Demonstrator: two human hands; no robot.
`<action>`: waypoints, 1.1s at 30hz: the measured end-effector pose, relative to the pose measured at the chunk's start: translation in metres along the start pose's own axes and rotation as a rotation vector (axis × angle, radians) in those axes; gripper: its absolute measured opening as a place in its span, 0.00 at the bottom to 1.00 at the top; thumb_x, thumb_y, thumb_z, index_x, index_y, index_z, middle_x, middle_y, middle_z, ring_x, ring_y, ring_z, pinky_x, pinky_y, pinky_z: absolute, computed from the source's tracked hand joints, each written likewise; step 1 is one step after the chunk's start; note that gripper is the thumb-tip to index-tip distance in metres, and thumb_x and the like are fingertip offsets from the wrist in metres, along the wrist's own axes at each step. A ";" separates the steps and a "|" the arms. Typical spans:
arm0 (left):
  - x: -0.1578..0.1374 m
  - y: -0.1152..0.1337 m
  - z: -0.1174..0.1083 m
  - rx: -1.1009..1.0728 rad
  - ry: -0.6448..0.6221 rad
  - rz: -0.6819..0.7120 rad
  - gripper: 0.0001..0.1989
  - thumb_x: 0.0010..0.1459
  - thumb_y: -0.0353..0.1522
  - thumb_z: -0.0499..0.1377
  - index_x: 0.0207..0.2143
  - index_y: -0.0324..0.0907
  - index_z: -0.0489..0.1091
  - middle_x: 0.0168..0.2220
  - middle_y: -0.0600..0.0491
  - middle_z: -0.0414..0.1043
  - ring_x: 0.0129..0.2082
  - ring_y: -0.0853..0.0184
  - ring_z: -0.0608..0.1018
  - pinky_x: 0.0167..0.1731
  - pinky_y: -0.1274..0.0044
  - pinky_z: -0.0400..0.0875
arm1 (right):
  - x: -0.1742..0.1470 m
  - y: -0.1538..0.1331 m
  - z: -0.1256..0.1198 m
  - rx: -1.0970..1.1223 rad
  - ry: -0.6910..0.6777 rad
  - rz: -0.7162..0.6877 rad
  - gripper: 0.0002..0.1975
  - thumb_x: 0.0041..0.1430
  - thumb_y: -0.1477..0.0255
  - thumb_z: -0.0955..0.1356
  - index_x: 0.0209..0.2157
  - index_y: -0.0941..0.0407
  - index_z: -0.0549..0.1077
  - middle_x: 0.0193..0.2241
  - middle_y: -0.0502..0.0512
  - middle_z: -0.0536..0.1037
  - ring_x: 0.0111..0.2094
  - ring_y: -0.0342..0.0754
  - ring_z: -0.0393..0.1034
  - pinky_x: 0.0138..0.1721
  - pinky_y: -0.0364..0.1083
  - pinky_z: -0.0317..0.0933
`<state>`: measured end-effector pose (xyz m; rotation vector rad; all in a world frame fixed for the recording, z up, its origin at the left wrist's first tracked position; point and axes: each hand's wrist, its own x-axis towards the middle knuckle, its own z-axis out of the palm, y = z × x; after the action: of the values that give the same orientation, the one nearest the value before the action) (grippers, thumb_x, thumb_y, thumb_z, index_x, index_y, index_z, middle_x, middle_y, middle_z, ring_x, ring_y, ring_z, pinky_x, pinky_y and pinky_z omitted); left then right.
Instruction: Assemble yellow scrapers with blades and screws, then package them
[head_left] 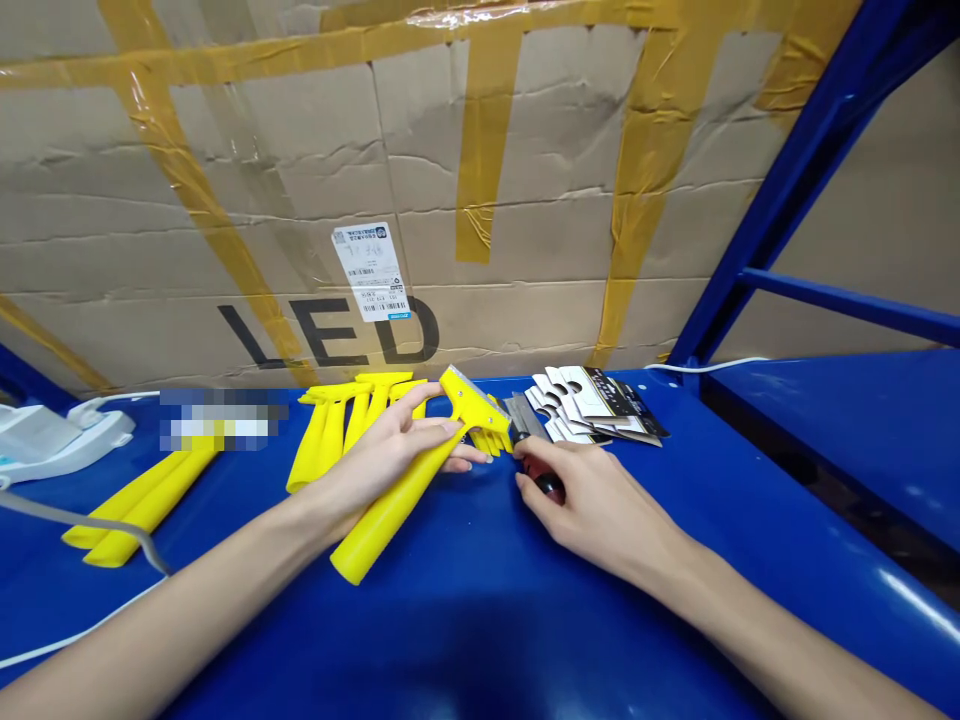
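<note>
A yellow scraper (409, 490) is gripped in my left hand (397, 440), its wide head tilted up to the right and its tapered handle pointing down toward me. Two small screws show on the head. My right hand (592, 495) is closed around a screwdriver-like tool with a red-and-black handle (551, 487); its working end is hidden. Just beyond those fingers lie some grey metal blades (519, 415). Several more yellow scrapers (330, 435) rest in a row behind my left hand, and other small yellow pieces (491, 440) lie behind the held scraper's head.
White-and-black cards (592, 400) are piled at the back right of the blue table (465, 620). Two yellow handles (150, 505) lie at left, near a white device (67, 440) and a cable (82, 515). A taped carton (300, 230) and blue frame post (772, 200) stand behind.
</note>
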<state>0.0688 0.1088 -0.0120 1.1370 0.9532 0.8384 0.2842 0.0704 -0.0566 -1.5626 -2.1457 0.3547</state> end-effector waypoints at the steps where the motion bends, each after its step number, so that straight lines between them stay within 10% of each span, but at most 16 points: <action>1: 0.000 0.000 0.000 0.016 -0.011 0.001 0.34 0.64 0.30 0.61 0.67 0.42 0.49 0.38 0.42 0.81 0.36 0.64 0.84 0.37 0.81 0.79 | 0.000 0.000 0.000 -0.003 -0.006 -0.014 0.10 0.66 0.66 0.63 0.38 0.53 0.75 0.31 0.54 0.78 0.30 0.49 0.72 0.31 0.46 0.59; 7: 0.000 -0.002 0.003 0.048 -0.026 0.014 0.32 0.64 0.29 0.60 0.66 0.43 0.50 0.38 0.45 0.81 0.35 0.66 0.84 0.38 0.81 0.78 | 0.000 -0.001 -0.015 0.015 -0.091 -0.085 0.17 0.71 0.60 0.59 0.46 0.50 0.75 0.33 0.54 0.79 0.32 0.49 0.73 0.34 0.46 0.60; 14: 0.001 0.001 0.015 0.105 -0.018 0.007 0.34 0.64 0.30 0.60 0.67 0.42 0.48 0.37 0.44 0.81 0.35 0.66 0.84 0.38 0.81 0.78 | 0.010 0.044 -0.042 -0.196 0.334 0.071 0.16 0.56 0.75 0.64 0.45 0.57 0.75 0.36 0.58 0.78 0.37 0.54 0.72 0.38 0.50 0.64; 20: 0.006 0.006 0.032 0.130 -0.080 -0.014 0.32 0.64 0.30 0.60 0.66 0.41 0.50 0.37 0.44 0.81 0.35 0.66 0.83 0.39 0.80 0.77 | 0.015 0.084 -0.040 -0.258 0.123 -0.070 0.29 0.56 0.78 0.62 0.61 0.54 0.70 0.64 0.59 0.65 0.63 0.60 0.61 0.62 0.59 0.57; 33: 0.010 -0.002 0.035 0.080 -0.096 -0.028 0.36 0.63 0.28 0.60 0.68 0.40 0.45 0.35 0.44 0.81 0.32 0.66 0.83 0.38 0.79 0.78 | 0.016 0.093 -0.040 -0.215 0.098 -0.140 0.29 0.52 0.82 0.62 0.55 0.54 0.73 0.55 0.56 0.75 0.57 0.57 0.67 0.55 0.56 0.64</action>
<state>0.1051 0.1053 -0.0111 1.2196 0.9278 0.7220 0.3770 0.1126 -0.0618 -1.4959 -2.2610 0.0012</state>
